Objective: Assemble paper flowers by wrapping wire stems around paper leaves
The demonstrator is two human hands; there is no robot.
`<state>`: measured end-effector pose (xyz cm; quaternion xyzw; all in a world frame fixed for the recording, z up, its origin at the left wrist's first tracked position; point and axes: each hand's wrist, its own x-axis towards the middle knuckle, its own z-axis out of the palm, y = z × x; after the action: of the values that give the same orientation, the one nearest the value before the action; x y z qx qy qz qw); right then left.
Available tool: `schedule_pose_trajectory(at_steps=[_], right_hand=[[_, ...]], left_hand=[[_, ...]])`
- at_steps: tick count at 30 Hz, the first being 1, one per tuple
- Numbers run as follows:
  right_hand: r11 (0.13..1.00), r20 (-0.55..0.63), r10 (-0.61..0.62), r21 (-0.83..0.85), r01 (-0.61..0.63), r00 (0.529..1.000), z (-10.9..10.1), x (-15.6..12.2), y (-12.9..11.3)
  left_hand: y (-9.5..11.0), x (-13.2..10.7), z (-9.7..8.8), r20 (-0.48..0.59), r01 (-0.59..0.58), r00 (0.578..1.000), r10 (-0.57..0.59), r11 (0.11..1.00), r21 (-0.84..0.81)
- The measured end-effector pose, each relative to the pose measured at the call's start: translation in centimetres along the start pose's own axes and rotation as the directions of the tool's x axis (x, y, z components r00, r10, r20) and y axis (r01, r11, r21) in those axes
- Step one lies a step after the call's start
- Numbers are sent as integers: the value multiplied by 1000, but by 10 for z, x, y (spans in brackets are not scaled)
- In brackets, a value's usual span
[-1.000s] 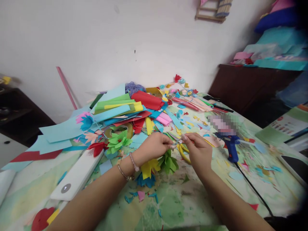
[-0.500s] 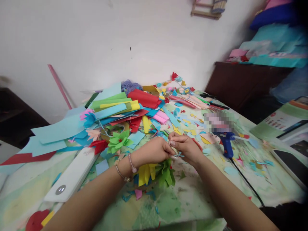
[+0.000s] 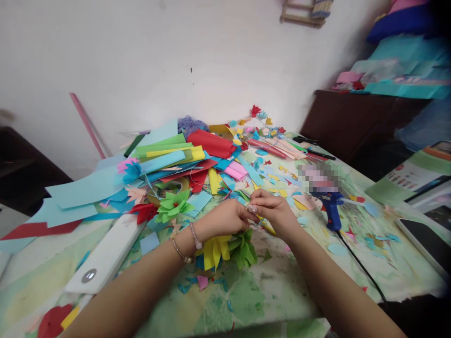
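My left hand (image 3: 225, 218) and my right hand (image 3: 273, 210) meet fingertip to fingertip above the table. Both are pinched shut on a thin thread or wire I can barely make out between them. Below my left hand hang a yellow paper flower (image 3: 215, 249) and a dark green paper flower (image 3: 244, 249), bunched together; how they join the thread is hidden. Yellow scissor handles (image 3: 269, 229) peek out under my right hand. Beaded bracelets circle my left wrist.
A heap of coloured paper sheets (image 3: 169, 155) and a light green paper flower (image 3: 173, 205) lie beyond my hands. A blue glue gun (image 3: 331, 209) with a black cord sits at right, a white flat device (image 3: 105, 256) at left. Paper scraps litter the patterned tablecloth (image 3: 268, 291).
My right hand has drawn in close to the left, fingertips now touching. The flower bunch stays under my left hand. The view shifted slightly.
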<state>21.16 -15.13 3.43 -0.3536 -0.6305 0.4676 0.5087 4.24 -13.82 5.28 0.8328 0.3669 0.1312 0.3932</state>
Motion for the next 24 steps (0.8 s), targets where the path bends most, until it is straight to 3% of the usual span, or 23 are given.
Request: schedule_pose_trajectory(at_steps=[3, 5, 9, 11, 13, 15, 18, 20, 22, 24], right_hand=[[994, 35, -82, -72, 84, 996, 1, -3, 0], [963, 61, -194, -177, 202, 979, 3, -5, -2], [784, 171, -476, -363, 504, 863, 7, -7, -4], [715, 208, -540, -397, 575, 816, 7, -7, -4], [720, 162, -535, -427, 547, 829, 6, -6, -3], [785, 63, -473, -421, 453, 879, 3, -6, -2], [919, -93, -291, -302, 251, 952, -2, -5, 0], [967, -180, -152, -230, 108, 972, -4, -3, 1], [978, -220, -47, -207, 1, 974, -6, -2, 3], [978, -183, 8, -205, -46, 983, -9, -1, 4]], left_hand=[[-2, 0, 1, -42, 43, 998, -42, 999, 14], [-4, 0, 1, -83, 69, 994, -67, 997, 20], [-6, 1, -1, -122, 58, 991, -53, 998, 34], [-6, 1, -2, -118, 44, 992, -38, 998, 49], [-6, 2, -3, -117, 46, 992, -39, 997, 56], [-6, 2, -5, -107, 46, 993, -43, 999, 30], [-4, 1, -9, -77, 55, 995, -60, 996, -73], [-1, -1, -14, -70, 65, 995, -75, 989, -135], [2, -2, -19, -81, 58, 994, -71, 987, -151], [4, -4, -23, -106, 55, 992, -69, 989, -137]])
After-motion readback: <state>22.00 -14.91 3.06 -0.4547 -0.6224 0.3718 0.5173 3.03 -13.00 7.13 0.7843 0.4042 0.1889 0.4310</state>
